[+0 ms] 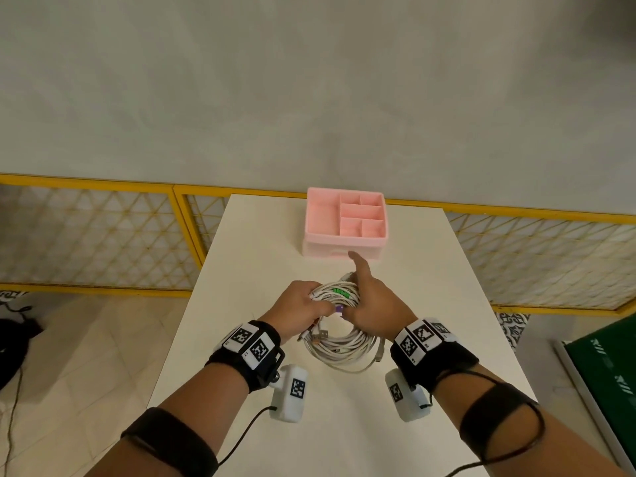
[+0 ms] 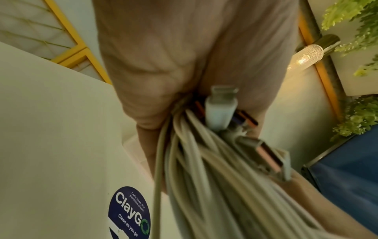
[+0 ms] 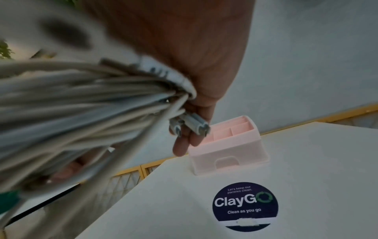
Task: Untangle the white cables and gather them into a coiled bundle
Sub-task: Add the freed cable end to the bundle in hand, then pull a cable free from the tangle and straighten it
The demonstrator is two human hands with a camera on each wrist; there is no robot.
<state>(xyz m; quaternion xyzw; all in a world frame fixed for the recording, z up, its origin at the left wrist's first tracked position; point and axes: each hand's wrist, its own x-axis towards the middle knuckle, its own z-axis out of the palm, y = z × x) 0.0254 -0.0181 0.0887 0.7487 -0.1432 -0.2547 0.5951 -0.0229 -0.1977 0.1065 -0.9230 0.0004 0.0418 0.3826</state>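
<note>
Two hands [image 1: 299,306] [image 1: 373,304] around one coiled cable bundle [image 1: 339,335]

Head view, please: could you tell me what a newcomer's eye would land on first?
The coil of white cables at the table's middle, gripped at its far side by the left hand and the right hand, whose index finger points forward. Beyond them, a pink organizer tray stands at the white table's far edge.

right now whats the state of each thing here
cables: coiled in a loop, held at its far side by both hands
left hand: grips the coil
right hand: grips the coil, index finger out
organizer: upright on the table, visible compartments empty
table: holds the organizer
</note>
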